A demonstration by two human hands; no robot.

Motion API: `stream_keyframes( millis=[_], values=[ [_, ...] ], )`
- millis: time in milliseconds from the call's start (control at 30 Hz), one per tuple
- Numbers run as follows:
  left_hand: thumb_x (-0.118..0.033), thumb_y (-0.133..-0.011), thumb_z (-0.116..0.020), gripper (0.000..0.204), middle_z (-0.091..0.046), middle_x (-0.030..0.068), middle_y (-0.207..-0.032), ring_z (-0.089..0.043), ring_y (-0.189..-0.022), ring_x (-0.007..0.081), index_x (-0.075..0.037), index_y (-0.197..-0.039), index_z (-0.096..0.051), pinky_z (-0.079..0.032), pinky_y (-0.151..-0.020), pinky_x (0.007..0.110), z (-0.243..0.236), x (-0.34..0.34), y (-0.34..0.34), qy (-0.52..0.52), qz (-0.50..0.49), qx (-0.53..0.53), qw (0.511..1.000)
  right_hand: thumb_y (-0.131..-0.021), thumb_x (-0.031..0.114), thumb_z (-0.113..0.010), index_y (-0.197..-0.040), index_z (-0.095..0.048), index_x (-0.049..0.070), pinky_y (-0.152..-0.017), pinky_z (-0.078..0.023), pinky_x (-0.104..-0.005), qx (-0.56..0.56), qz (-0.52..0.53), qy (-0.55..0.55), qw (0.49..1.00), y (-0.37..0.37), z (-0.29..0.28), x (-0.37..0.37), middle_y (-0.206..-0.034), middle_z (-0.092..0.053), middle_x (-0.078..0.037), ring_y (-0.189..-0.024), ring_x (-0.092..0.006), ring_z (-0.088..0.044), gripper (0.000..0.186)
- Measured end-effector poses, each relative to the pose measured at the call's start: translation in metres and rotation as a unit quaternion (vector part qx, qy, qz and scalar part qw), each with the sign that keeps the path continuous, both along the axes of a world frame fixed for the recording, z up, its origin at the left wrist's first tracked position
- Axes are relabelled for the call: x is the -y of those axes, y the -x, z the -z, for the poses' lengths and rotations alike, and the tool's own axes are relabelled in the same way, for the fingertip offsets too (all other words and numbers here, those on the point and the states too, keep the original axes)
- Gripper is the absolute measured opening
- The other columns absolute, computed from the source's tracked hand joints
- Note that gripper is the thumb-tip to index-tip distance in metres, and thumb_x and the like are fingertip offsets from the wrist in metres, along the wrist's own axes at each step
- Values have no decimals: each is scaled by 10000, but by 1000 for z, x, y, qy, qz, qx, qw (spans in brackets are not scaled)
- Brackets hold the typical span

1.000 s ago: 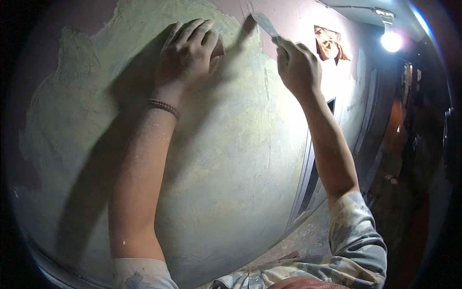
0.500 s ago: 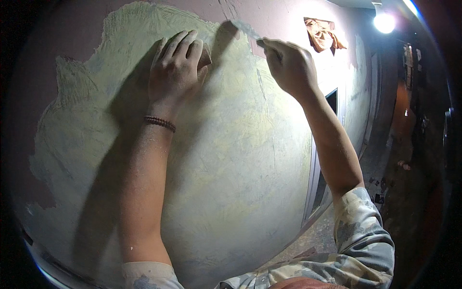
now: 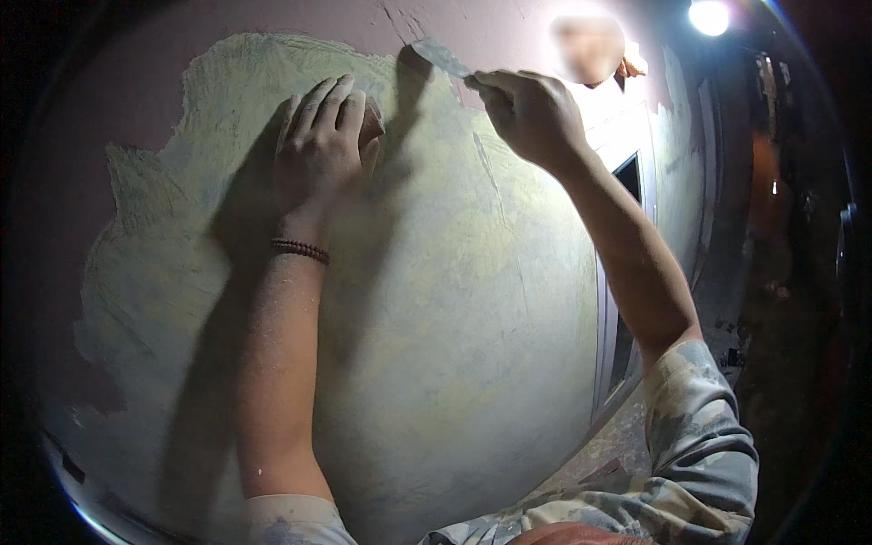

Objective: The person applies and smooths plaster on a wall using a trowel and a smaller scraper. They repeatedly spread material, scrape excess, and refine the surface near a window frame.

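My left hand (image 3: 320, 132), dusty and with a beaded bracelet at its wrist, lies against the patchy pale green wall (image 3: 436, 272). Under its fingers is a brown piece (image 3: 371, 124) that looks like sandpaper; only its edge shows beside the thumb. To the right, my right hand (image 3: 531, 113) is closed round the handle of a putty knife (image 3: 442, 57). The knife's thin blade points left, at the border between the pale green coat and the mauve paint. Its shadow falls on the wall just below; whether the blade touches the wall I cannot tell.
A lit bulb (image 3: 708, 16) glares at the upper right. Orange cloth (image 3: 633, 65) shows beside a blurred patch on the wall. Below my right forearm runs a pale frame (image 3: 603, 341) round a dark opening. Speckled floor (image 3: 627, 436) lies at lower right.
My right hand and the putty knife have shifted slightly left, and more of the blade shows. The left hand sits slightly lower in view. The whole view has tilted a little.
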State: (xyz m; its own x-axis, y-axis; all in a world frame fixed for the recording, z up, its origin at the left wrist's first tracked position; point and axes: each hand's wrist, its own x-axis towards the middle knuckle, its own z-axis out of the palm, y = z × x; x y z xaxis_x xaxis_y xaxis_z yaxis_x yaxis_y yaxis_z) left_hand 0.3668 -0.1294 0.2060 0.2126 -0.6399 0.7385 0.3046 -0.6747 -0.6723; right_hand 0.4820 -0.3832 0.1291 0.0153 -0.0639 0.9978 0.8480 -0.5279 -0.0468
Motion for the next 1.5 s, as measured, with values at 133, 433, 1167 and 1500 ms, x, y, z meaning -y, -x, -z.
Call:
stream_keyframes(
  millis=[133, 433, 1167, 1500],
  values=[
    [-428, -904, -707, 519, -590, 29, -1475, -525, -1407, 225, -160, -1334, -597, -391, -1220, 489, 0, -1, -2, 4, 2, -8, 1000, -1004, 223, -592, -1198, -781, 160, -756, -594, -432, -82, -20, 27, 996, -1, -2, -1, -945, -763, -137, -840, -294, -741, 277],
    [-341, -867, -762, 506, -603, 26, -1463, -530, -1400, 219, -153, -1312, -611, -405, -1205, 479, 0, 1, -1, 7, 32, -12, 999, -1015, 226, -552, -1188, -784, 177, -832, -599, -460, -92, -38, -1, 995, 0, -8, 3, -998, -768, -131, -930, -314, -745, 294],
    [-420, -946, -638, 473, -606, 59, -1458, -539, -1398, 247, -140, -1327, -609, -403, -1208, 500, 1, 4, 2, 8, -7, -11, 1000, -1046, 269, -543, -1230, -769, 200, -763, -598, -451, -149, -4, 42, 988, 2, -4, -3, -947, -750, -139, -867, -293, -744, 299],
    [-318, -833, -810, 495, -607, 34, -1443, -547, -1380, 220, -156, -1262, -624, -415, -1204, 481, 1, 6, 1, 21, -2, -12, 1000, -1025, 238, -582, -1184, -782, 196, -742, -612, -424, -153, 3, 38, 987, 4, -1, 2, -926, -750, -123, -841, -291, -742, 259]
  ],
)
